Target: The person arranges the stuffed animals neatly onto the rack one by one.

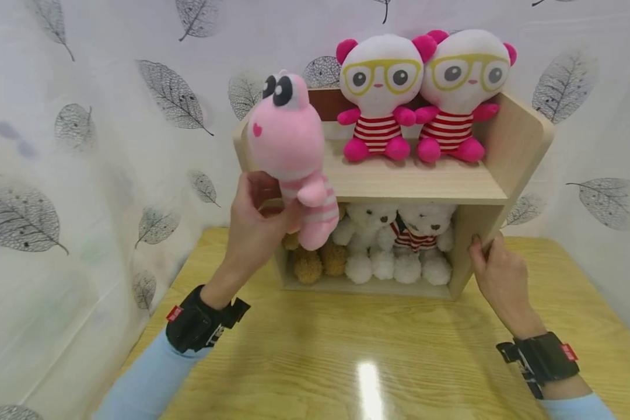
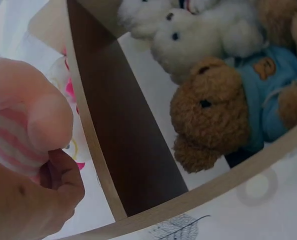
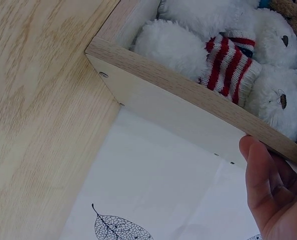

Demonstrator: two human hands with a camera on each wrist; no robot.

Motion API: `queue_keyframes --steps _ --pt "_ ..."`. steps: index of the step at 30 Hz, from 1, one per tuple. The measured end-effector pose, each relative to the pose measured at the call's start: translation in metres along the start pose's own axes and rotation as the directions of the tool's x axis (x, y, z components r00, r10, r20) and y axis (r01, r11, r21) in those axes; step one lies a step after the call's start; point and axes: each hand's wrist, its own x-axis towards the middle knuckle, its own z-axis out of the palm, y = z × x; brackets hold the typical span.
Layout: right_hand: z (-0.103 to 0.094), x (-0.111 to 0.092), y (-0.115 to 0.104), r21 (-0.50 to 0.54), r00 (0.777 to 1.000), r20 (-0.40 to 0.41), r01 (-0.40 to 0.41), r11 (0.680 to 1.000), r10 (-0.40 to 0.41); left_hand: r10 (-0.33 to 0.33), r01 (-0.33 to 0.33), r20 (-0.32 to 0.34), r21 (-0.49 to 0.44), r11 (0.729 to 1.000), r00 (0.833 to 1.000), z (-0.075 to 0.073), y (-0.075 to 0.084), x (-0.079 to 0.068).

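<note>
My left hand (image 1: pixel 259 224) grips a pink plush toy (image 1: pixel 287 143) by its striped body, thumb and fingers on either side. The toy is roughly upright, with big eyes on top and a heart on its snout, in front of the left end of a wooden shelf unit (image 1: pixel 415 182). In the left wrist view the plush body (image 2: pixel 26 112) covers part of the hand. My right hand (image 1: pixel 503 283) holds the front edge of the shelf's right side panel (image 1: pixel 467 245). The right wrist view shows its fingers (image 3: pixel 258 165) against the panel's outer face; the thumb is mostly cut off.
Two plush pandas (image 1: pixel 380 81) with yellow glasses sit on the upper level, at the right. White bears (image 1: pixel 370 233) and a brown bear (image 2: pixel 208 110) in blue fill the lower level. The unit stands on a wooden table (image 1: pixel 315 350) before a leaf-patterned cloth (image 1: pixel 110 151).
</note>
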Motion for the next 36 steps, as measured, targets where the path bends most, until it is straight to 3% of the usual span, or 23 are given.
queue_keyframes --steps 3,8,13,16,20,25,29,33,36 --pt "0.001 0.000 0.000 0.003 1.000 0.009 -0.011 1.000 0.011 0.022 -0.023 0.012 0.106 0.994 1.000 0.002 0.000 0.011" --pt "0.002 -0.001 0.000 0.007 1.000 0.002 -0.017 1.000 0.017 0.062 -0.057 -0.010 0.265 0.963 0.998 0.005 0.005 0.026" --pt "0.002 -0.001 -0.001 0.012 1.000 -0.026 -0.004 1.000 0.004 0.130 -0.113 -0.028 0.338 0.934 0.991 0.006 0.010 0.035" --pt "0.002 -0.002 -0.001 0.011 1.000 -0.026 -0.008 1.000 0.008 0.191 -0.173 -0.005 0.398 0.901 0.982 0.009 0.012 0.041" --pt "0.001 -0.001 0.000 0.010 1.000 -0.013 -0.010 1.000 0.010 0.263 -0.233 0.018 0.521 0.821 0.965 0.015 0.016 0.050" --pt "0.001 -0.001 0.000 0.013 1.000 -0.012 -0.011 1.000 0.011 0.262 -0.195 0.012 0.699 0.688 0.965 0.025 0.023 0.062" --pt "0.001 -0.001 0.000 0.014 1.000 -0.021 -0.012 1.000 0.012 0.208 -0.101 -0.028 0.804 0.586 0.978 0.033 0.027 0.075" --pt "0.002 -0.001 0.000 0.015 0.999 -0.029 -0.014 1.000 0.015 0.093 0.026 -0.084 0.865 0.501 0.992 0.040 0.030 0.089" --pt "0.002 0.000 -0.001 0.016 1.000 -0.027 -0.014 1.000 0.014 -0.002 0.106 -0.118 0.881 0.460 0.993 0.042 0.032 0.099"
